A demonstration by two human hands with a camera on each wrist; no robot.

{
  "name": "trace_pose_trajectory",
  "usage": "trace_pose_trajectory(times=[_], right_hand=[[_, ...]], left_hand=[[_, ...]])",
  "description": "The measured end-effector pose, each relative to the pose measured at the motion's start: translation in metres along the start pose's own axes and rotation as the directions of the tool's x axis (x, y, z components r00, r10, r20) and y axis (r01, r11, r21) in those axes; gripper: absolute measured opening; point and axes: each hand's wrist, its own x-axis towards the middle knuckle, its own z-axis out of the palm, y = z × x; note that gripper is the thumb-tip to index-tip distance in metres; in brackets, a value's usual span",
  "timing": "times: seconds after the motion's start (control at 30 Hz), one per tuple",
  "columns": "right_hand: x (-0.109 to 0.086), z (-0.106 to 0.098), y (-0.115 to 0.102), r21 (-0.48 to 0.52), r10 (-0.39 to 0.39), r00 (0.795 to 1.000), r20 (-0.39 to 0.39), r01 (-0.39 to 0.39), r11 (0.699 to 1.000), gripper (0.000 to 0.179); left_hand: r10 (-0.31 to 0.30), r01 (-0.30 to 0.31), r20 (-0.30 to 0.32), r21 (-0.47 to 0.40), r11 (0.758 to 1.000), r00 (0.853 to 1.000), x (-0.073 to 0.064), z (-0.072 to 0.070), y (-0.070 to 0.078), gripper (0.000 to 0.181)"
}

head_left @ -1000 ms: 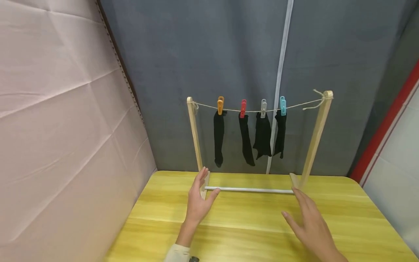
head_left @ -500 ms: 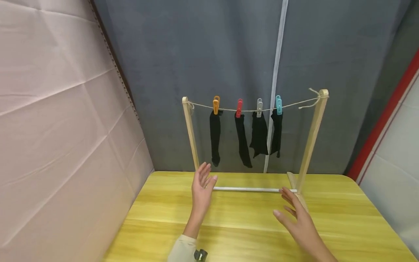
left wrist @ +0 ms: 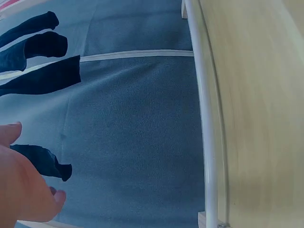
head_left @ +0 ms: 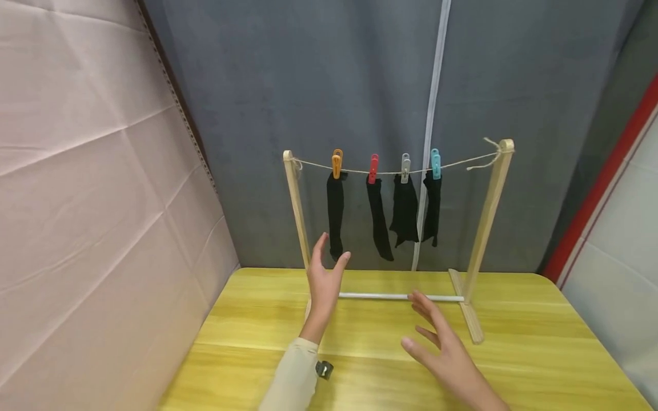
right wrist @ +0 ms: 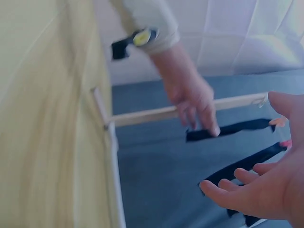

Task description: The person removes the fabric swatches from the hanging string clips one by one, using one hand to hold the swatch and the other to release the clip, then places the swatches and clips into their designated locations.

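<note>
Several black socks or small dark cloths hang in a row from a string line (head_left: 357,171). An orange clothespin (head_left: 337,164) holds the leftmost one, a long black sock (head_left: 336,208). Further right are a red clothespin (head_left: 373,168), a grey clothespin (head_left: 405,168) and a light blue clothespin (head_left: 436,164). My left hand (head_left: 324,288) is raised in front of the left post, thumb and fingers spread, below the leftmost sock; contact with it cannot be told. Lower and to the right, my right hand (head_left: 443,354) hovers above the table with fingers spread, holding nothing.
The string is tied between a left wooden post (head_left: 296,205) and a right wooden post (head_left: 487,222). A white rod (head_left: 380,296) joins their feet low down on the yellow wood-grain table (head_left: 375,337). Behind stands a grey curtain (head_left: 308,68); a pale cloth wall (head_left: 103,217) closes the left.
My left hand has risen towards the leftmost sock and spread its thumb. My right hand has moved left, away from the right post. The view has shifted slightly.
</note>
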Motion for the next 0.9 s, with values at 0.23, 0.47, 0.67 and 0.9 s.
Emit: trace_pose_trajectory(times=[0.23,0.47,0.67,0.9], right_hand=[[0.008,0.007,-0.024,0.052,-0.034,0.999,0.006,0.034,0.998,0.077],[0.027,0.013,-0.043,0.052,-0.102,0.995,0.020,0.101,0.994,0.080],[0.050,0.017,-0.057,0.094,-0.183,0.982,0.039,0.178,0.979,0.079],[0.070,0.023,-0.070,0.076,-0.237,0.971,0.010,0.236,0.969,0.080]], left_hand=[[-0.015,0.014,-0.020,-0.048,0.999,1.000,0.015,0.008,-0.001,0.071],[-0.031,0.031,-0.012,-0.036,0.999,0.999,0.026,0.011,-0.001,0.060],[-0.023,0.023,-0.018,-0.021,1.000,1.000,0.030,0.012,-0.002,0.047],[0.006,-0.006,0.000,-0.064,0.998,1.000,0.035,0.015,-0.002,0.028]])
